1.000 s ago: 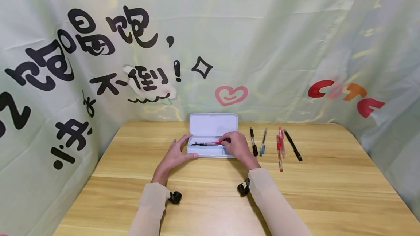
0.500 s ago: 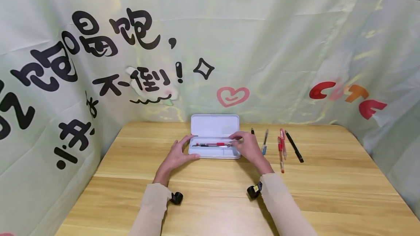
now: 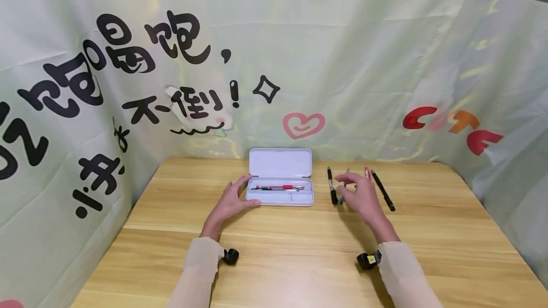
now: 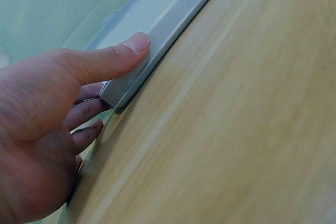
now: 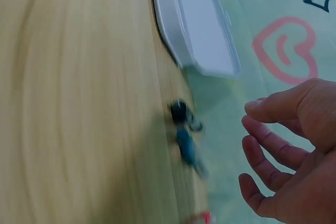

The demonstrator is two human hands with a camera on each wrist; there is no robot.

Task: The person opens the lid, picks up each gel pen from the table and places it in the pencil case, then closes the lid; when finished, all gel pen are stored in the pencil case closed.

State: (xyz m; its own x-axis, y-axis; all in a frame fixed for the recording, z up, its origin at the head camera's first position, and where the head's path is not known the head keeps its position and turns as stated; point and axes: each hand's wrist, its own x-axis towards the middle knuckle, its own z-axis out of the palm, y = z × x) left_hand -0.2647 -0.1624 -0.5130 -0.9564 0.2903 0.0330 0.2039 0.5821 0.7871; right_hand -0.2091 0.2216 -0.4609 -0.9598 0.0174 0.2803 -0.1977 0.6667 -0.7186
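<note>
An open white pencil case (image 3: 280, 162) lies at the back of the table with its lid raised. Inside its rear compartment are a red pen (image 3: 293, 187) and a dark one beside it. My left hand (image 3: 230, 203) holds the case's left end, thumb on the front wall (image 4: 126, 85) and fingers at the end and behind. Over the loose pens on the right hovers my right hand (image 3: 363, 196), fingers loosely bent, nothing held. Close to it lie a black pen (image 3: 332, 189) and a blue-capped pen (image 5: 186, 148), partly hidden by the hand in the head view.
Farther right lie another black pen (image 3: 383, 191) and a red or pink pen (image 3: 367, 172), mostly covered by the right hand. A printed cloth (image 3: 359, 61) hangs behind the wooden table (image 3: 274, 260).
My right hand has left the pencil case and moved right, over the loose pens. The red pen now lies released in the case. My left hand stays on the case.
</note>
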